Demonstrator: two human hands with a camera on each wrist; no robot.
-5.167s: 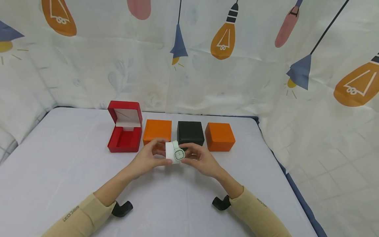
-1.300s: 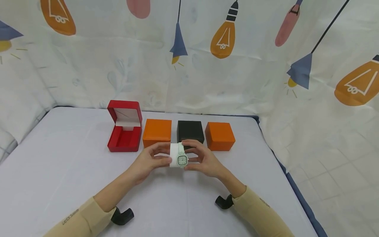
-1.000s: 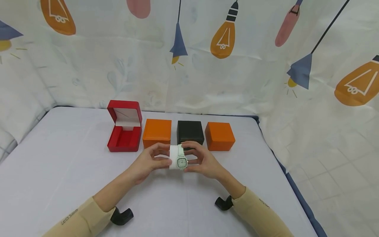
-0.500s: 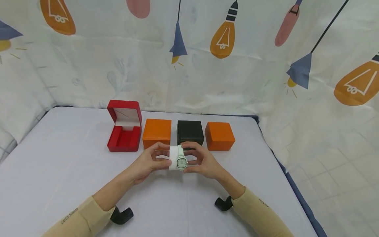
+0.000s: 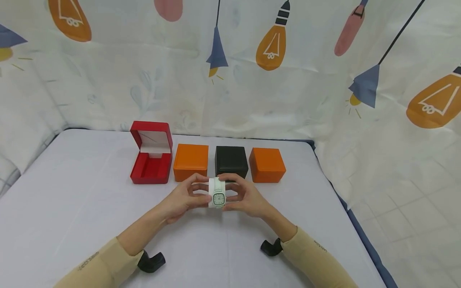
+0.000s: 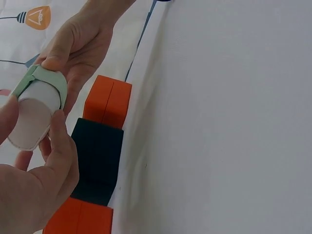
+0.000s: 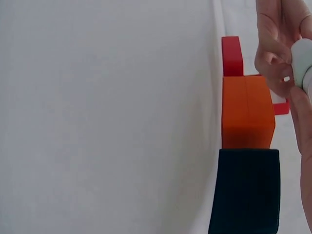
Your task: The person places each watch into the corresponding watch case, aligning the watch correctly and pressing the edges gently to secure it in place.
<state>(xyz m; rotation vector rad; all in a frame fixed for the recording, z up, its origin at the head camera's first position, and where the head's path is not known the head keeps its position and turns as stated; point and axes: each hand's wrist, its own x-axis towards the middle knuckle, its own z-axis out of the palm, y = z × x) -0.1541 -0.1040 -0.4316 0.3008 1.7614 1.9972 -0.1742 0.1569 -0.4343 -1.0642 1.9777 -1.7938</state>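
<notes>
A pale green wristwatch (image 5: 218, 199), its square face toward me, is wrapped round a white watch cushion (image 5: 211, 195). Both are held up in front of the boxes. My left hand (image 5: 181, 198) grips the cushion at its left end, thumb below and fingers above. From the other side my right hand (image 5: 248, 196) holds the watch, its index finger at the top of the strap and its thumb near the lower edge of the face. The left wrist view shows the cushion's bare rounded end (image 6: 30, 124) and the green strap (image 6: 52, 80) with the right thumb on it.
Behind the hands stand an open red box (image 5: 149, 180) with a bare recess, an orange box (image 5: 191, 157), a black box (image 5: 231, 158) and another orange box (image 5: 268, 162). They sit in a row on the white-covered table (image 5: 79, 192), near a printed curtain (image 5: 234, 108).
Since half a second ago the watch has shifted left along the cushion; less white shows beside the strap. Over several seconds, watch and cushion have straightened and come slightly nearer me.
</notes>
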